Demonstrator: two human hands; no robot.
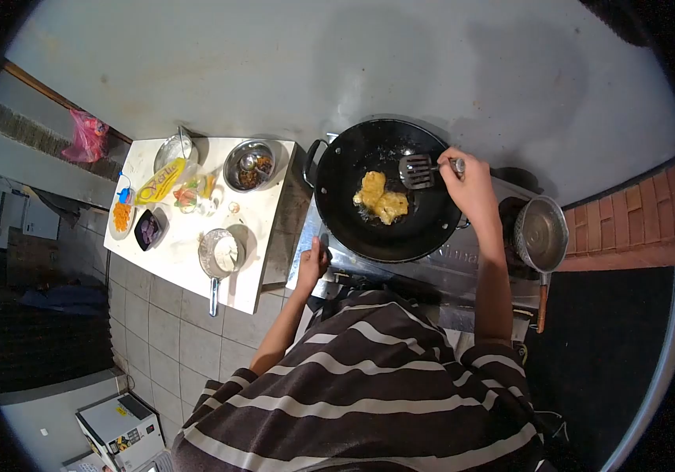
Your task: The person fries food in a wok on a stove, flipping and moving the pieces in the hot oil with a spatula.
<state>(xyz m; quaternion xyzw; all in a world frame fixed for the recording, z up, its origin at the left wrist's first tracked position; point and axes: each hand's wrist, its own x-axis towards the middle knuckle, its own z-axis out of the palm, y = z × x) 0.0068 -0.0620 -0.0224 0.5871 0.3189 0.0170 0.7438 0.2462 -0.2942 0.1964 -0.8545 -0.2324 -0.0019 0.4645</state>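
Observation:
My right hand (470, 186) is closed round the handle of a slotted spatula (416, 171), whose dark blade hangs over the right half of a black wok (385, 244). Yellow, fried-looking food (381, 198) lies in the middle of the wok, a little left of the blade and apart from it. The wok sits on a metal stove (448, 271). At the stove's front left edge is my left hand (311, 265), fingers curled and thumb up, beside something small and dark; what it grips, if anything, I cannot make out.
A white table (251, 275) at left bears a steel bowl with a spoon (249, 165), a small saucepan (220, 253), a yellow packet (161, 181), a dark bowl (148, 230) and a plate of orange pieces (121, 219). A metal pot (540, 230) stands right of the wok, handle toward me.

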